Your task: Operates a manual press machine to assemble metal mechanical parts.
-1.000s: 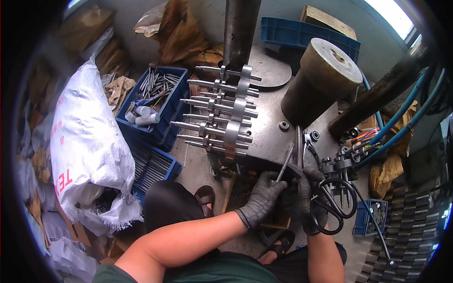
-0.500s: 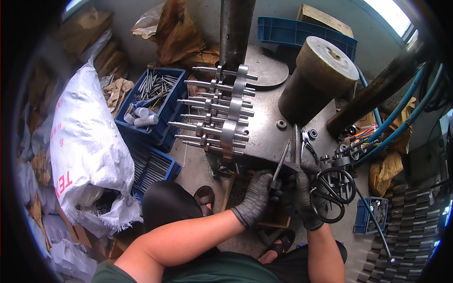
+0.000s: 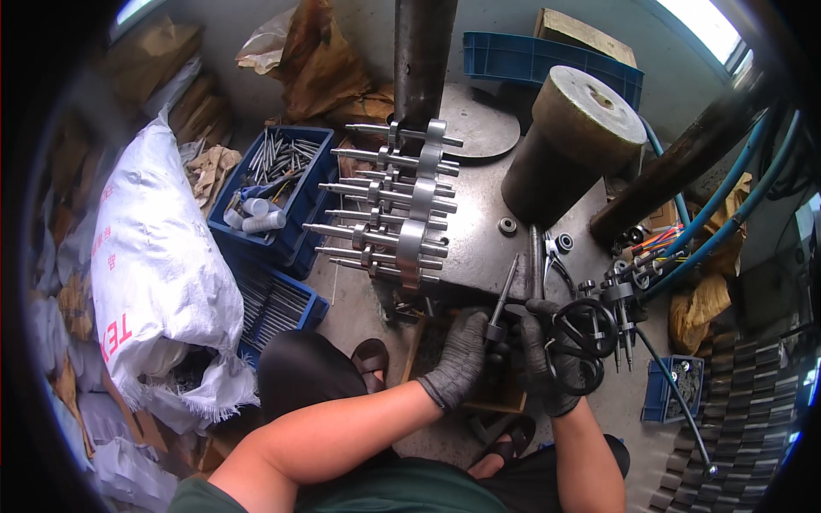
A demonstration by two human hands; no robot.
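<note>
My left hand (image 3: 457,359), in a dark grey glove, is closed around a slim metal shaft (image 3: 505,295). The shaft tilts upward, and a dark collar sits at its lower end by my fingers. Just to the right, my gloved right hand (image 3: 540,363) has a pair of scissors (image 3: 609,329) with big black looped handles lying against it. The loops cover part of that hand, and the blades cannot be made out. Beyond my hands, a bearing ring (image 3: 507,226) and a silver plier-like tool (image 3: 558,263) lie on the metal bench (image 3: 479,248).
Shaft-and-disc assemblies (image 3: 419,201) stand in a row along the bench's left side. Behind rises a thick metal cylinder (image 3: 581,128). Blue crates (image 3: 299,248) with shafts and a white sack (image 3: 162,274) are at left. More shaft parts (image 3: 620,291) sit right, near blue hoses (image 3: 727,222).
My right hand has moved slightly left, toward my left hand, and the black handle loops have shifted left with it. My left hand keeps the shaft in almost the same place.
</note>
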